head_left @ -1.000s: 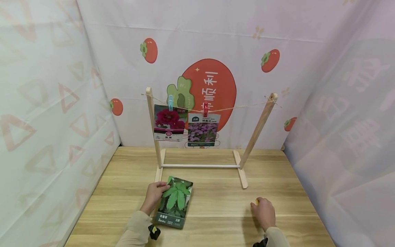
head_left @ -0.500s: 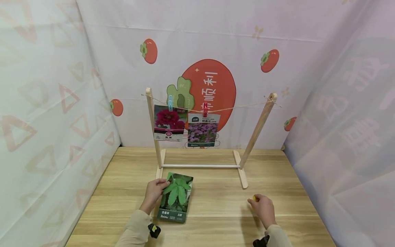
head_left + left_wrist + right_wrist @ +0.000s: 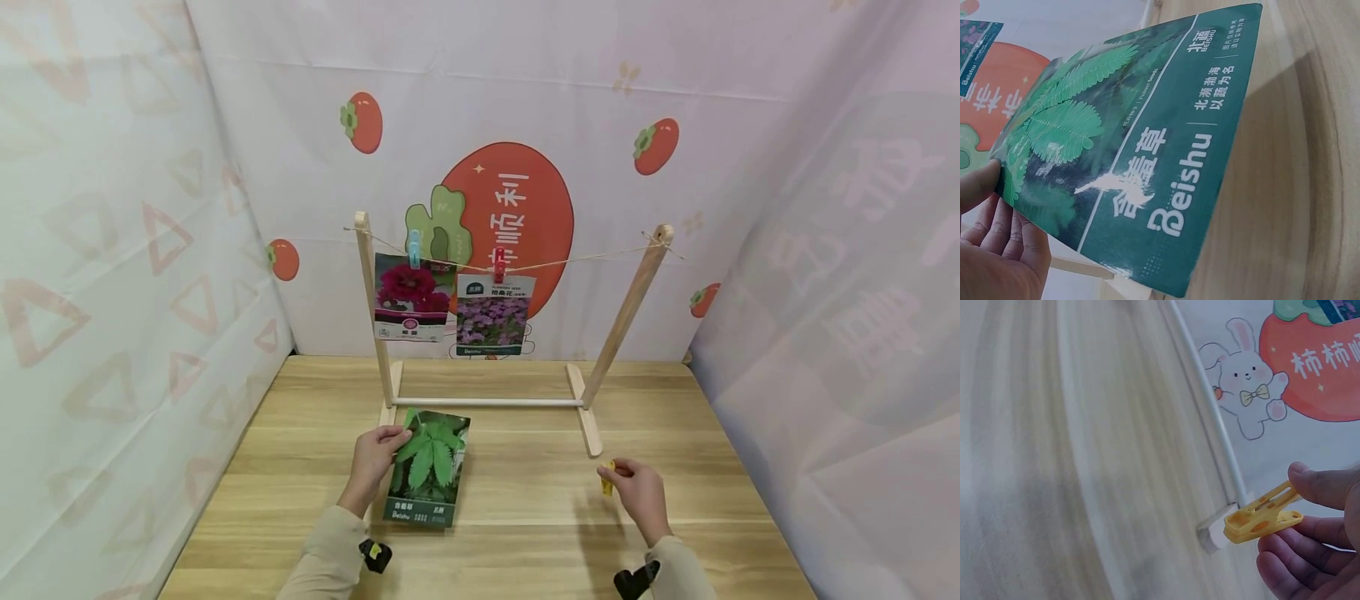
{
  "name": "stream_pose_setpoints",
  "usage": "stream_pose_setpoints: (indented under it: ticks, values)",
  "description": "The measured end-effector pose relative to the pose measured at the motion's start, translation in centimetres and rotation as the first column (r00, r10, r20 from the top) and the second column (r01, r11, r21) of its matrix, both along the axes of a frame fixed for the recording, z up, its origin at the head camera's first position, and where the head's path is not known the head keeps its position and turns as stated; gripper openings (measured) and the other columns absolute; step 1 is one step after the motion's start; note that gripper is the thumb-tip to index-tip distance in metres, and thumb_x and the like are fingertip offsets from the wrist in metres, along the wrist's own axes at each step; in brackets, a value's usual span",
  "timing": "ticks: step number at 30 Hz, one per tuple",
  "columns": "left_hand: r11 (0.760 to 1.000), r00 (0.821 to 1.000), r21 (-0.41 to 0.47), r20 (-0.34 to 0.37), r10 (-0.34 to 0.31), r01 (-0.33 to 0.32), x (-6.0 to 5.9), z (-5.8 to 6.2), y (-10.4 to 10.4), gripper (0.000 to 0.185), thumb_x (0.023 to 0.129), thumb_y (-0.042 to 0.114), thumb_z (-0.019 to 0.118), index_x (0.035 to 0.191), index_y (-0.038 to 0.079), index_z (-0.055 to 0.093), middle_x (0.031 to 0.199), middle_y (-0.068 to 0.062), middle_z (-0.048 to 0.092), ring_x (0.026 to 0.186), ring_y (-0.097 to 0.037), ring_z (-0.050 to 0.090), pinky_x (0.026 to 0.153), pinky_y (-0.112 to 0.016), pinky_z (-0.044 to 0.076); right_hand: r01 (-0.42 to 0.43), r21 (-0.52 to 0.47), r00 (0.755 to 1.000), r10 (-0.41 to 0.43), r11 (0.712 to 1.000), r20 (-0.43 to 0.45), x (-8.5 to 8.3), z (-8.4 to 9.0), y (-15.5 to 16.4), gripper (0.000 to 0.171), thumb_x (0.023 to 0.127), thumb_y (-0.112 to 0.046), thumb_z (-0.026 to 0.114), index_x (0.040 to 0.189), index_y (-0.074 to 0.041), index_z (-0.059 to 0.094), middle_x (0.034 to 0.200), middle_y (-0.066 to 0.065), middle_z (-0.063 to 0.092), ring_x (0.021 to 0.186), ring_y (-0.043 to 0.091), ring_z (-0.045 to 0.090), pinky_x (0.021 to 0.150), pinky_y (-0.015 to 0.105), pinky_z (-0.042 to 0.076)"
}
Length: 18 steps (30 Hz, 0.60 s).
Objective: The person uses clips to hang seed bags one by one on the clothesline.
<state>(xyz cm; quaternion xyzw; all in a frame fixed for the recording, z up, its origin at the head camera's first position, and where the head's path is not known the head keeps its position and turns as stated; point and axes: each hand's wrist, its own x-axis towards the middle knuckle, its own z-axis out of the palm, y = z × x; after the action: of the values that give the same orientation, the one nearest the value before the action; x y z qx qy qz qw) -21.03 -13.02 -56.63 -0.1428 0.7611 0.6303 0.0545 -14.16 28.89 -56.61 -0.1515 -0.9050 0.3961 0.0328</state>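
Observation:
My left hand (image 3: 372, 462) pinches the upper left edge of a green seed packet (image 3: 427, 471) with a fern-like leaf on its front. In the left wrist view the packet (image 3: 1129, 150) tilts up off the table, thumb on its front. Over the table at the right, my right hand (image 3: 637, 492) holds a yellow clothespin (image 3: 607, 478). Seen from the right wrist, thumb and fingers grip the handle end of the clothespin (image 3: 1260, 515). Two packets hang from a string (image 3: 585, 260): a magenta flower packet (image 3: 412, 300) under a blue clothespin (image 3: 415, 250), and a purple flower packet (image 3: 492, 321) under a red clothespin (image 3: 499, 265).
Two wooden posts, left (image 3: 375, 317) and right (image 3: 628, 317), carry the string, joined low down by a white rod (image 3: 487, 403). Their feet stand on the wooden table (image 3: 525, 517). Printed cloth walls (image 3: 585, 100) enclose the back and sides.
The green seed packet has risen and moved slightly away from me in my left hand. My right hand has lifted forward and left, and the yellow clothespin now shows more fully.

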Motion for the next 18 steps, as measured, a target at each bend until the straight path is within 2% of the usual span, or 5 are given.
stream_pose_setpoints:
  ticks: [6, 11, 18]
  values:
    - [1.000, 0.999, 0.010, -0.033, -0.017, 0.018, -0.3, 1.0, 0.2, 0.028, 0.090, 0.019, 0.071, 0.106, -0.003, 0.068, 0.091, -0.004, 0.074, 0.076, -0.006, 0.064, 0.069, -0.026, 0.053, 0.003, -0.089, 1.000, -0.003, 0.996, 0.000, -1.2, 1.5, 0.0, 0.038, 0.087, -0.019, 0.073, 0.113, 0.008, 0.067, 0.095, 0.019, 0.072, 0.077, 0.013, 0.063, 0.063, 0.024, 0.048]
    - [0.999, 0.998, 0.028, -0.060, -0.028, 0.030, -0.6, 2.2, 0.3, 0.028, 0.090, 0.018, 0.071, 0.107, -0.004, 0.068, 0.089, -0.002, 0.073, 0.076, -0.006, 0.064, 0.069, -0.025, 0.053, 0.002, -0.098, 1.000, -0.004, 0.995, -0.021, -1.9, 3.1, -0.2, 0.039, 0.087, -0.019, 0.073, 0.115, 0.007, 0.067, 0.100, 0.020, 0.071, 0.079, 0.011, 0.062, 0.065, 0.023, 0.047]
    - [0.999, 0.998, 0.052, -0.059, -0.001, 0.004, -0.4, 3.4, 0.3, 0.029, 0.090, 0.018, 0.071, 0.109, -0.003, 0.068, 0.092, -0.001, 0.074, 0.077, -0.005, 0.063, 0.069, -0.023, 0.053, 0.010, -0.141, 0.999, -0.016, 0.990, -0.046, -2.1, 4.7, -0.9, 0.040, 0.086, -0.022, 0.075, 0.115, 0.004, 0.068, 0.104, 0.018, 0.071, 0.081, 0.005, 0.061, 0.067, 0.020, 0.047]
